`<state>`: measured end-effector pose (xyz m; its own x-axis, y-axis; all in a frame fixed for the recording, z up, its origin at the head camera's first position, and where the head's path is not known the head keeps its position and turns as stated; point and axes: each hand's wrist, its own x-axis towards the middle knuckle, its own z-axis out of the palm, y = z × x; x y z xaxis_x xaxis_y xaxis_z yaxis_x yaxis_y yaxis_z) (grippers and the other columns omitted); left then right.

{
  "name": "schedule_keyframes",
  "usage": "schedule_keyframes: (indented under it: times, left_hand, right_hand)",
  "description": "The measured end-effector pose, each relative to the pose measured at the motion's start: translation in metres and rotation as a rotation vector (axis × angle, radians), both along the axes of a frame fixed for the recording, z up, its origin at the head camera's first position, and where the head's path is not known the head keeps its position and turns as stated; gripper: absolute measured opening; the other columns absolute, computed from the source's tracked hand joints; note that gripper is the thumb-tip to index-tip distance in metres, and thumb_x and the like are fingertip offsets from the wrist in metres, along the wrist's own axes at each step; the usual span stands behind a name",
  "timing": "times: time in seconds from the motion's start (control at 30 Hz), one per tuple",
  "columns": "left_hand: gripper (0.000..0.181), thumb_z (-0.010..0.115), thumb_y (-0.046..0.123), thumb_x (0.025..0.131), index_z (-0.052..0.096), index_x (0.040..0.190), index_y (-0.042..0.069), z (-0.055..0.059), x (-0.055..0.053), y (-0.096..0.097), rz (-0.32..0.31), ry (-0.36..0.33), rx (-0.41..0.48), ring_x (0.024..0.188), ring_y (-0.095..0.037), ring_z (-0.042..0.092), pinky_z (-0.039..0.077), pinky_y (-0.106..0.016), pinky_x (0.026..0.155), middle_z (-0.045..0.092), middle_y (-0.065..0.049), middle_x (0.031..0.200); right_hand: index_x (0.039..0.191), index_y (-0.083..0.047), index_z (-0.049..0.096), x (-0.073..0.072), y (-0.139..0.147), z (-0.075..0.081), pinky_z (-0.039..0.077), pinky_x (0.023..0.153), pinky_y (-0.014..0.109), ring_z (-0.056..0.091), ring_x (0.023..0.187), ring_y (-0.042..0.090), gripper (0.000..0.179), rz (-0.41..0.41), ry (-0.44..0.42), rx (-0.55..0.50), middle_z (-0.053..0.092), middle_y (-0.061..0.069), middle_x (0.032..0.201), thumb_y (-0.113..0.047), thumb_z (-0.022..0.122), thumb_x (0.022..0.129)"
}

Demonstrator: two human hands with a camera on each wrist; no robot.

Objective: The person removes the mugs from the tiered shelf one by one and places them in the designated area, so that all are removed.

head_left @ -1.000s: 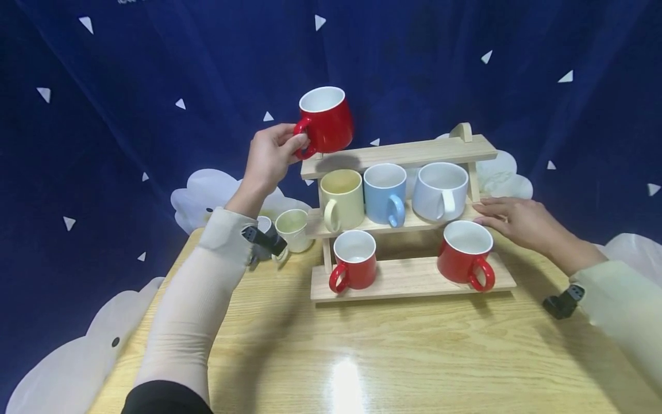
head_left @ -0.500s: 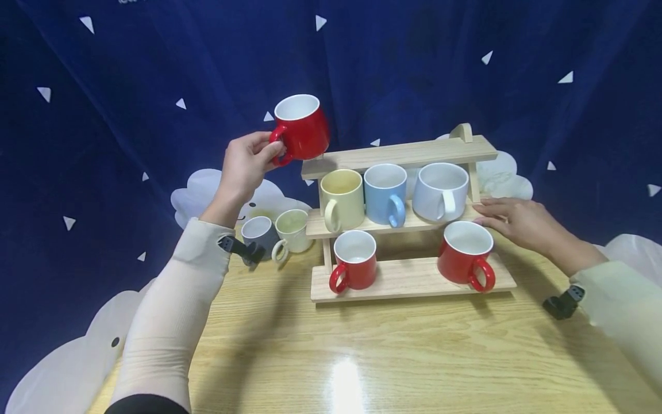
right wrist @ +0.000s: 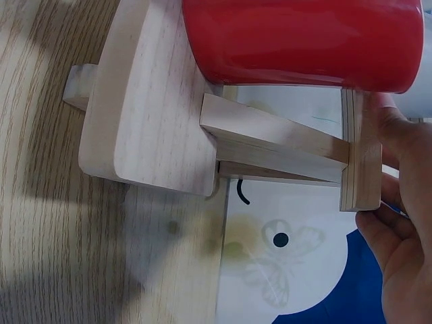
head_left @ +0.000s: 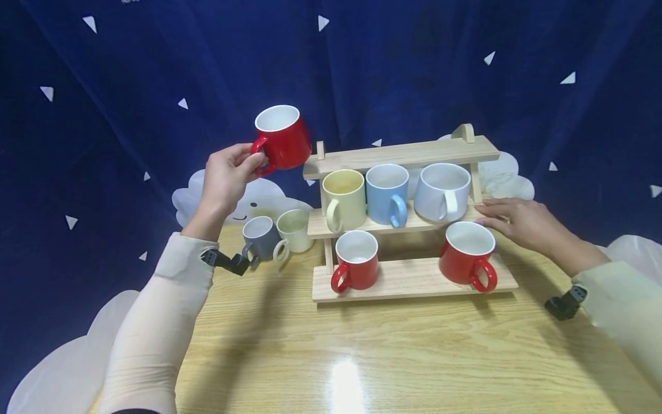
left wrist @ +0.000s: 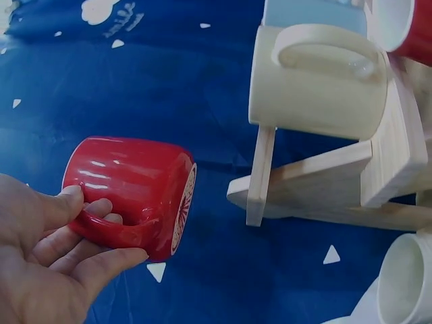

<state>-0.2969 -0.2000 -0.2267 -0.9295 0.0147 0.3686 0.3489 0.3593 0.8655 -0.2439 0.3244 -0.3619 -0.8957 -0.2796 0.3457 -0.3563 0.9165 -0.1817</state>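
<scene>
mug (head_left: 291,145) in glossy red, left of the rack (head_left: 403,154), seems slippery, breakable; we pinch its handle (left wrist: 128,235), the safest hold, with our left hand (head_left: 226,175); our right hand (head_left: 524,223) grips the rack.

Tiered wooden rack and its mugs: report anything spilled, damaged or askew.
Nothing stands out. All five yellow, blue, white and red ceramic mugs stand upright on the pale three-tier wooden rack, with no spill or breakage visible. A glossy red mug is off it, held by its handle in the left hand.
</scene>
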Motion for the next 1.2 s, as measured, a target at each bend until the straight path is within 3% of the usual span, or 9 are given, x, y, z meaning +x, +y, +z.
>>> schedule_keyframes:
  times: [0.23, 0.57, 0.8, 1.2]
  left_hand:
    - [0.035, 0.068, 0.013, 0.093, 0.064, 0.123, -0.003, -0.005, 0.002, -0.013, 0.0, 0.005, 0.015, 0.099, -0.023, 0.068, 0.055, -0.027, 0.082, 0.068, -0.019, 0.113]
    - [0.039, 0.067, 0.019, 0.093, 0.063, 0.128, 0.002, -0.015, 0.01, -0.033, 0.082, -0.031, -0.036, 0.104, -0.025, 0.066, 0.054, -0.026, 0.085, 0.067, -0.016, 0.117]
    - [0.04, 0.066, 0.019, 0.094, 0.062, 0.128, -0.001, -0.03, 0.016, -0.049, 0.086, -0.045, -0.016, 0.106, -0.029, 0.065, 0.054, -0.027, 0.085, 0.066, -0.018, 0.119]
    - [0.041, 0.065, 0.02, 0.095, 0.061, 0.131, 0.0, -0.052, 0.021, -0.079, 0.167, -0.056, -0.062, 0.108, -0.025, 0.064, 0.052, -0.026, 0.086, 0.065, -0.018, 0.121]
  right_hand:
    - [0.123, -0.005, 0.067, 0.0, 0.001, 0.0, 0.04, 0.095, 0.066, 0.053, 0.119, 0.046, 0.043, 0.008, 0.003, 0.001, 0.059, 0.023, 0.128, -0.029, 0.074, 0.088]
    - [0.122, -0.006, 0.068, 0.0, 0.0, 0.0, 0.04, 0.094, 0.066, 0.053, 0.119, 0.046, 0.041, 0.012, 0.013, 0.002, 0.06, 0.023, 0.127, -0.028, 0.074, 0.088]
    - [0.123, -0.005, 0.067, 0.0, 0.0, 0.001, 0.04, 0.096, 0.066, 0.052, 0.12, 0.046, 0.042, 0.009, 0.006, 0.007, 0.06, 0.023, 0.128, -0.028, 0.073, 0.089]
    - [0.122, -0.006, 0.068, -0.002, 0.001, 0.0, 0.041, 0.094, 0.065, 0.054, 0.118, 0.046, 0.041, 0.018, 0.022, 0.013, 0.061, 0.022, 0.127, -0.026, 0.074, 0.088]
